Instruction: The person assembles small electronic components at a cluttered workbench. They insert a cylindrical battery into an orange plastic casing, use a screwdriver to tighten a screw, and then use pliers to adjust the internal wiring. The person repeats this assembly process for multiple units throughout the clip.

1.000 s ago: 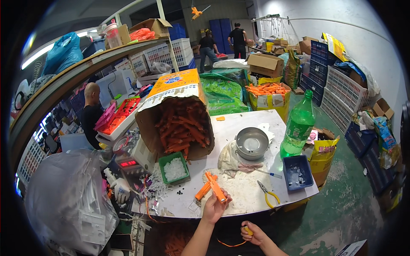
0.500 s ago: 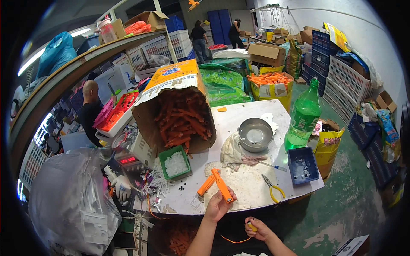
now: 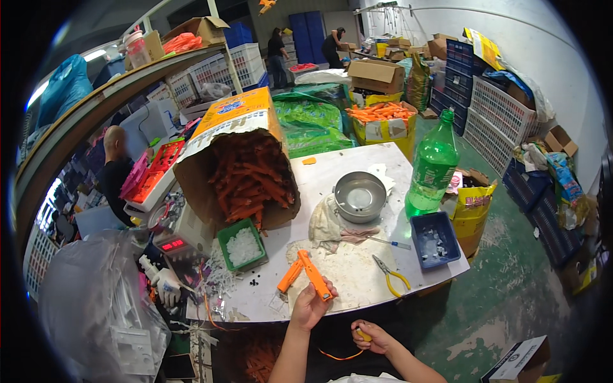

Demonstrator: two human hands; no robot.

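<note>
My left hand [image 3: 311, 306] is closed round the lower end of a long orange plastic piece [image 3: 314, 276], tilted up over the table's front edge. A second orange piece [image 3: 290, 276] slants beside it, their top ends close together; I cannot tell whether they are joined. Lower down, before the table edge, my right hand [image 3: 375, 338] grips a small yellow object [image 3: 364, 334], mostly hidden by the fingers. A thin orange cord [image 3: 338, 357] curves leftward from near that hand. Yellow-handled pliers [image 3: 391, 276] lie on the table to the right.
A carton of orange parts [image 3: 255, 179] lies open at the back left. Around the white table [image 3: 396, 167] stand a green tray of clear pieces [image 3: 242, 247], a metal bowl [image 3: 360, 196], a green bottle [image 3: 431, 167] and a blue tray [image 3: 435, 240]. A screwdriver [image 3: 391, 242] lies near the cloth.
The whole view has shifted, so the scene sits further left in the picture. Both hands keep their holds, with the right hand's fingers turned slightly.
</note>
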